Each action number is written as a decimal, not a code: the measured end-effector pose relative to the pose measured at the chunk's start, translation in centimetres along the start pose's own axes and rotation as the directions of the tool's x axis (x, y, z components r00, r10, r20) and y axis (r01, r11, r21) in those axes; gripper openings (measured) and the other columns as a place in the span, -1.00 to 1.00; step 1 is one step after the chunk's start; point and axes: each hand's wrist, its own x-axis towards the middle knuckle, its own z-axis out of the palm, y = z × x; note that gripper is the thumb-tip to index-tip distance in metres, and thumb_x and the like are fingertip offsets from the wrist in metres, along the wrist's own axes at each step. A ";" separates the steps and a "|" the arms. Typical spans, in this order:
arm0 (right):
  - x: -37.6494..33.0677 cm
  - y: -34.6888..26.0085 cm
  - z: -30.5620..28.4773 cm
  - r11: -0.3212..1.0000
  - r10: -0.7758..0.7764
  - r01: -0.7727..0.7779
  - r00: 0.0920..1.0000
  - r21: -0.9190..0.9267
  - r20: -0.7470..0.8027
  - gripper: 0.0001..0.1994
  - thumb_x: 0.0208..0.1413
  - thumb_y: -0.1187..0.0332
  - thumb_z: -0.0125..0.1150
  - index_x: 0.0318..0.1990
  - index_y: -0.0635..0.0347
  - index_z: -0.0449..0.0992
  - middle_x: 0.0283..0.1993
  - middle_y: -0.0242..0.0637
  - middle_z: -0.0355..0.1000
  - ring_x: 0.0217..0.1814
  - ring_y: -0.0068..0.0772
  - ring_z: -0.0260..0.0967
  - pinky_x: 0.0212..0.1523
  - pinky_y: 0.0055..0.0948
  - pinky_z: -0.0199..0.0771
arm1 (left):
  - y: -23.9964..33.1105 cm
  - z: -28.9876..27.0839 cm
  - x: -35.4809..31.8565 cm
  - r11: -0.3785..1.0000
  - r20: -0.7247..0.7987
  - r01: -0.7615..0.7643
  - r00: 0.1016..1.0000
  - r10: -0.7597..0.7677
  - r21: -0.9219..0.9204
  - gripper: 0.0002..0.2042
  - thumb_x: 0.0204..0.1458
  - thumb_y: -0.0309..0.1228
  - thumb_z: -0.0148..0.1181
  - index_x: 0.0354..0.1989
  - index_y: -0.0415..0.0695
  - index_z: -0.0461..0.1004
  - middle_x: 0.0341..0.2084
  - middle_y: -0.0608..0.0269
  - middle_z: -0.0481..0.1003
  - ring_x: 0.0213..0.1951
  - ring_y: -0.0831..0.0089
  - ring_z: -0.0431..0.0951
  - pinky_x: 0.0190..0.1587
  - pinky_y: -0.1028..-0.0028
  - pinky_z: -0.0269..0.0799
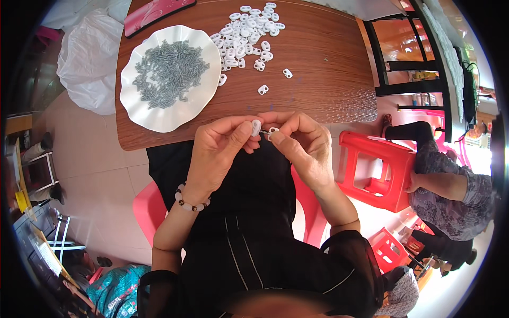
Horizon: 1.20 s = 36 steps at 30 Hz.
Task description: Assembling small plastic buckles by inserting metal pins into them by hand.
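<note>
Between thumb and fingers, my left hand [220,148] pinches a white oval plastic piece [256,127], which looks like part of a two-hole cord lock. My right hand [305,148] grips a second small white piece [272,132] with a hole in it. A thin metal spring [264,132] bridges the narrow gap between the two pieces. Both hands meet just off the table's near edge, above my lap. Past them on the table lie two loose white pieces, one [263,90] closer and one [287,73] farther right. My fingertips partly cover what they hold.
A white wavy-rimmed plate [130,98] of small grey springs [170,71] stands on the wooden table [323,58], left. Beside it spreads a pile of white plastic pieces [246,34]. A pink phone [156,13] lies behind. Red stools [376,169] and a seated person [445,185] are right.
</note>
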 end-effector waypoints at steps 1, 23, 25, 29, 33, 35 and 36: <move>0.0 0.1 0.0 1.000 0.000 0.000 1.000 0.004 -0.003 -0.92 0.10 0.55 0.10 -0.43 0.29 0.42 0.00 -0.02 0.44 -0.06 -0.51 0.39 0.01 -0.49 0.38 | 0.0 0.1 0.0 1.000 -0.002 -0.004 1.000 0.004 -0.002 -0.72 0.19 -0.34 0.12 -0.10 -0.33 0.52 -0.42 0.27 0.53 -0.40 0.60 0.48 -0.29 0.60 0.41; 0.1 0.8 0.0 0.998 -0.064 0.064 0.998 0.010 -0.005 -0.92 0.10 0.59 0.09 -0.43 0.28 0.41 -0.03 -0.02 0.47 -0.09 -0.51 0.42 -0.02 -0.49 0.42 | -0.4 -0.1 0.0 1.000 -0.004 -0.025 1.000 0.025 0.003 -0.76 0.19 -0.42 0.10 -0.10 -0.34 0.51 -0.35 0.21 0.56 -0.39 0.59 0.50 -0.28 0.60 0.44; 0.1 0.8 0.0 0.997 -0.073 0.073 0.997 -0.028 -0.002 -0.92 0.11 0.59 0.09 -0.43 0.28 0.41 -0.03 -0.02 0.47 -0.09 -0.51 0.42 -0.03 -0.49 0.42 | -0.5 0.0 0.0 0.999 -0.008 -0.040 0.999 0.040 0.007 -0.77 0.19 -0.42 0.11 -0.10 -0.34 0.51 -0.35 0.21 0.56 -0.39 0.58 0.51 -0.28 0.60 0.45; -0.1 0.9 0.1 0.996 -0.072 0.072 0.997 -0.049 0.000 -0.92 0.11 0.59 0.09 -0.42 0.28 0.42 -0.03 -0.04 0.47 -0.09 -0.53 0.41 -0.04 -0.51 0.41 | -0.6 0.2 -0.2 0.996 -0.023 -0.078 0.997 0.079 0.034 -0.78 0.17 -0.44 0.13 -0.12 -0.34 0.52 -0.36 0.21 0.57 -0.39 0.58 0.52 -0.29 0.60 0.46; -0.3 1.1 0.2 0.993 -0.103 0.103 0.995 -0.055 -0.007 -0.93 0.10 0.59 0.10 -0.42 0.29 0.42 -0.03 -0.05 0.47 -0.09 -0.55 0.40 -0.06 -0.54 0.41 | -0.2 0.4 -0.5 0.995 -0.037 -0.078 0.996 0.081 0.062 -0.79 0.16 -0.45 0.14 -0.12 -0.34 0.52 -0.36 0.21 0.57 -0.39 0.57 0.53 -0.30 0.61 0.46; -0.3 0.9 0.2 0.995 -0.085 0.085 0.996 -0.047 0.009 -0.93 0.10 0.60 0.11 -0.41 0.29 0.42 -0.03 -0.05 0.47 -0.09 -0.55 0.40 -0.06 -0.55 0.41 | -0.1 0.5 -0.6 0.995 -0.049 -0.076 0.996 0.079 0.064 -0.77 0.18 -0.42 0.13 -0.13 -0.36 0.52 -0.40 0.22 0.54 -0.41 0.57 0.49 -0.31 0.59 0.42; -0.3 0.9 0.2 0.995 -0.083 0.084 0.996 -0.047 0.011 -0.93 0.10 0.60 0.11 -0.41 0.29 0.42 -0.03 -0.05 0.47 -0.09 -0.55 0.40 -0.06 -0.55 0.41 | -0.2 0.5 -0.7 0.995 -0.051 -0.075 0.996 0.079 0.063 -0.77 0.18 -0.42 0.13 -0.13 -0.36 0.52 -0.40 0.22 0.54 -0.41 0.57 0.49 -0.31 0.59 0.42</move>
